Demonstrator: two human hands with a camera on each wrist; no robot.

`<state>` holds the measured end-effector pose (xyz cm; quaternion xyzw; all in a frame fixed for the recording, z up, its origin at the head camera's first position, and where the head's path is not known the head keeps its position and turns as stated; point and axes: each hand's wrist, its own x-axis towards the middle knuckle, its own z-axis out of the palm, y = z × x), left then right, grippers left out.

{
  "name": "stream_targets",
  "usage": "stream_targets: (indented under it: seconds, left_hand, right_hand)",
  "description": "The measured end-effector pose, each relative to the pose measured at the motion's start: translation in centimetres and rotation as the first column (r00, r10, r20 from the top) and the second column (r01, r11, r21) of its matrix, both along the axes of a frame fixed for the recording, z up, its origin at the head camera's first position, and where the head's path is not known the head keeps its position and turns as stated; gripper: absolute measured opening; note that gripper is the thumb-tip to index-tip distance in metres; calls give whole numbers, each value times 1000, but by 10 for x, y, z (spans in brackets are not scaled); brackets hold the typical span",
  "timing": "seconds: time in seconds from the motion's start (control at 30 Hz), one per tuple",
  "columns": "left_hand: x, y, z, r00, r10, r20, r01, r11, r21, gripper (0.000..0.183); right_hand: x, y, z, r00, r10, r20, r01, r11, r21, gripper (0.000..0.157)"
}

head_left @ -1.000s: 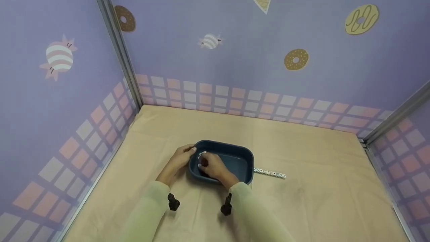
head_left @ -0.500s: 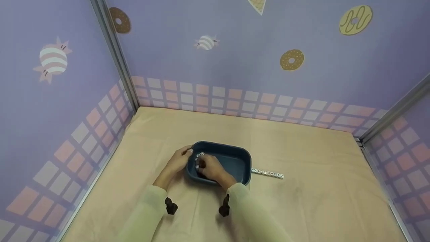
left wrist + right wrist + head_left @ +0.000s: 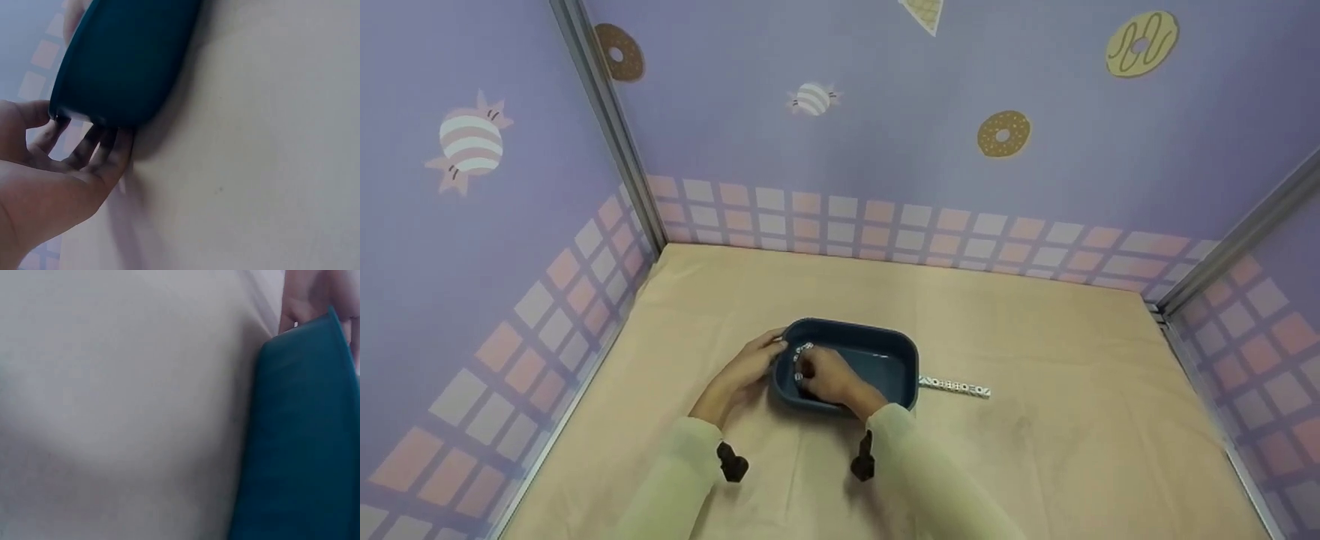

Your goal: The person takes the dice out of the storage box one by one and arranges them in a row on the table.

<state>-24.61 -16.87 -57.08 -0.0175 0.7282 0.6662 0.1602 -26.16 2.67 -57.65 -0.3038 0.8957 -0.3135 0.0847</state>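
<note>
A deep blue rectangular container (image 3: 889,369) stands on the cloth-covered table. At its left end, my left hand (image 3: 741,369) grips it; in the left wrist view the thumb (image 3: 36,112) is at the rim and the other fingers lie against the outer wall. My right hand (image 3: 834,376) reaches inside with bent fingers, close to the left wall. Small white dice (image 3: 800,351) with dark marks form a curved line beside those fingers. The right fingertips are partly hidden, and I cannot tell whether they pinch a die. In the right wrist view, the container's outer wall (image 3: 298,433) fills the right side.
A straight row of white dice (image 3: 956,387) lies on the beige cloth (image 3: 1072,390), right of the container. Purple walls (image 3: 885,135) with printed sweets and doughnuts enclose the table at the back and sides. Dark camera mounts (image 3: 731,463) protrude from both wrists.
The head view has shifted slightly, moving the whole scene a little left and down. My left hand's thumb has shifted at the container's rim. The right hand stays among the dice inside.
</note>
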Motion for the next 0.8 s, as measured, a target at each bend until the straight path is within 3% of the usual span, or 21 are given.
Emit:
stream_targets:
  seconds: [0.1, 0.27, 0.5, 0.67, 0.8]
  left_hand:
    - [0, -2, -4, 1000, -24, -10, 24, 1000, -17, 49]
    - [-1, -3, -10, 999, -10, -42, 6, 997, -79, 52]
    - [2, -2, -11, 997, -1, -83, -12, 988, -152, 53]
    - [3, -2, -12, 996, -7, -91, -8, 987, -163, 52]
    - [1, 0, -12, 993, -24, -118, 5, 987, -158, 53]
  right_hand:
    - [1, 2, 6, 998, 44, -44, -42, 998, 51, 4]
    - [8, 23, 25, 994, 91, -65, -87, 994, 64, 3]
    - [22, 96, 55, 973, 84, -215, -90, 996, -15, 4]
    - [29, 164, 62, 961, -8, -278, -14, 997, -79, 8]
    - [31, 218, 62, 957, -120, -265, 93, 989, -114, 12]
